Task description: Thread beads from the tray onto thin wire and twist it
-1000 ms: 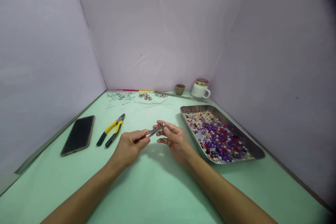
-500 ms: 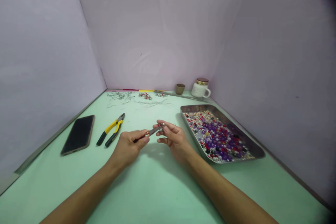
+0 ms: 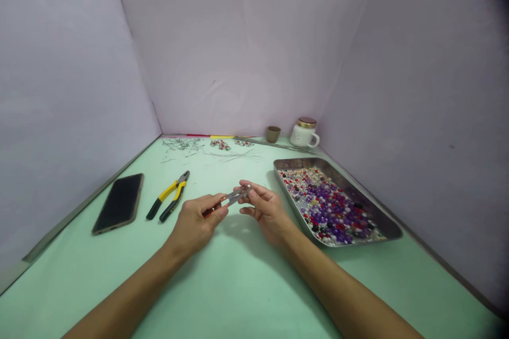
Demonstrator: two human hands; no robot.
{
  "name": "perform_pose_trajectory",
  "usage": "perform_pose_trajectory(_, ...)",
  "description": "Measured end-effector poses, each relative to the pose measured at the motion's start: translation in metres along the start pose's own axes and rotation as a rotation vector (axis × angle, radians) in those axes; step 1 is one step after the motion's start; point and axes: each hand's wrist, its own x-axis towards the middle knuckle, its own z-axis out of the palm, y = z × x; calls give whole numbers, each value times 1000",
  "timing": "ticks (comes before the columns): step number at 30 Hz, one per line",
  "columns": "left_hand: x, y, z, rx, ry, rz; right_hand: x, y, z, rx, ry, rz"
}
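In the middle of the head view, my left hand [image 3: 198, 219] is closed around a small pair of pliers [image 3: 233, 197] with orange-red handles. The grey jaws point right, toward my right hand [image 3: 267, 213]. Thumb and forefinger of that hand pinch a small beaded piece [image 3: 247, 188] with white and red beads, while the other fingers curl loosely below. The tips of the pliers reach the beads; whether they grip any part of them is too small to tell. Both hands are held above the green table surface [image 3: 234, 286].
A metal tray [image 3: 387, 225] of mixed beads stands right of my hands. To the left lie yellow-black pliers [image 3: 175, 196] and a phone [image 3: 119, 204]. Wire pieces [image 3: 183, 145], beaded pieces [image 3: 220, 144], a small brown cup [image 3: 273, 134] and a white lidded mug [image 3: 303, 135] are at the back.
The pliers have turned slightly in my left hand, and a gap between their orange-red handles shows more plainly. My right hand has shifted very slightly, still pinching the beaded piece.
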Motion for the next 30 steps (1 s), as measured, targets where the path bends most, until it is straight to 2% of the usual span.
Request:
perform_pose_trajectory(9,1,1,0,-28,-19,9,-1,3,1,-2,-54,14)
perform_pose_trajectory(18,2,1,0,-37,-21,31,-6,2,7,103,-53,77)
perform_pose_trajectory(26,0,0,1,-12,18,37,-7,3,7,152,-55,105)
perform_pose_trajectory(30,0,0,1,31,74,11,-6,4,7,148,-44,98)
